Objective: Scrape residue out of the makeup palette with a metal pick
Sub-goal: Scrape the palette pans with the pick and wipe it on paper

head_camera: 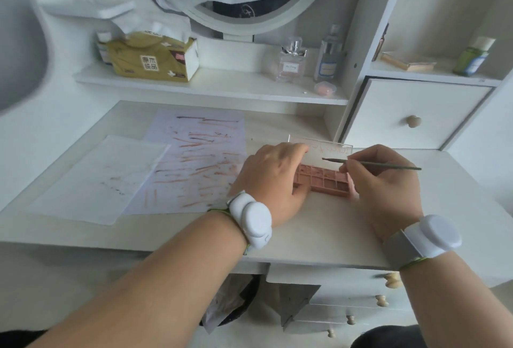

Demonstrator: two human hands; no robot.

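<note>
A pink makeup palette (pixel 323 179) with several small wells lies on the white dressing table, its clear lid (pixel 330 153) standing open at the back. My left hand (pixel 273 178) grips the palette's left end, fingers reaching up to the lid. My right hand (pixel 384 183) pinches a thin metal pick (pixel 373 163) near its middle. The pick lies almost level, its tip pointing left above the wells, in front of the lid. Whether the tip touches the palette I cannot tell.
Two paper sheets (pixel 194 161) smeared with brown and pink streaks lie left of the palette. On the rear shelf stand a tissue pack (pixel 152 56) and perfume bottles (pixel 291 61). A drawer cabinet (pixel 413 114) sits at the right, more drawers below the tabletop.
</note>
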